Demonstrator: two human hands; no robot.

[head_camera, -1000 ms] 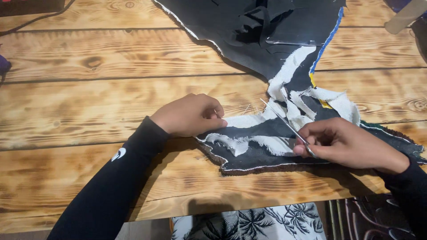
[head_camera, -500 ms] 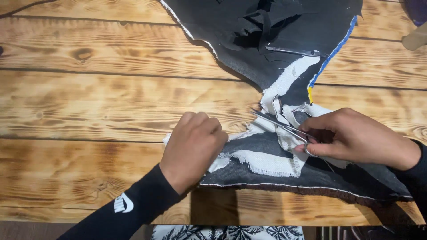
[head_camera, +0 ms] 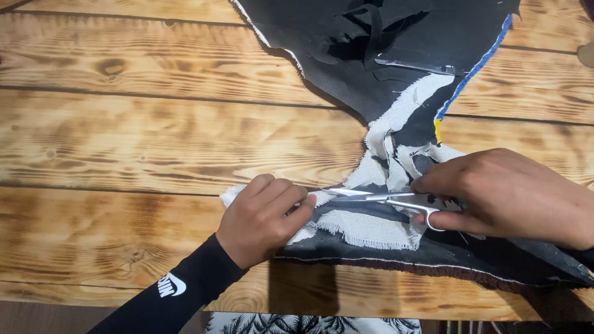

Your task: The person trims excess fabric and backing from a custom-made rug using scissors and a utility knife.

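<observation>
A black fabric piece (head_camera: 383, 68) with white woven patches and a blue-yellow edge lies on the wooden table (head_camera: 142, 142). My left hand (head_camera: 263, 216) presses the white edge of the fabric down at its near-left corner, fingers curled. My right hand (head_camera: 513, 195) grips silver scissors (head_camera: 383, 198) by their handles. The blades lie nearly level and point left toward my left hand, over a frayed white patch (head_camera: 368, 229).
The table's front edge runs along the bottom. Below it shows a palm-leaf patterned cloth (head_camera: 309, 324). A thin shiny strip (head_camera: 414, 65) lies on the black fabric at the back. Bare planks extend to the left.
The scissors have swung from pointing up-left to nearly level, aimed at my left hand. My left hand has shifted a little along the fabric's edge. The camera view has moved.
</observation>
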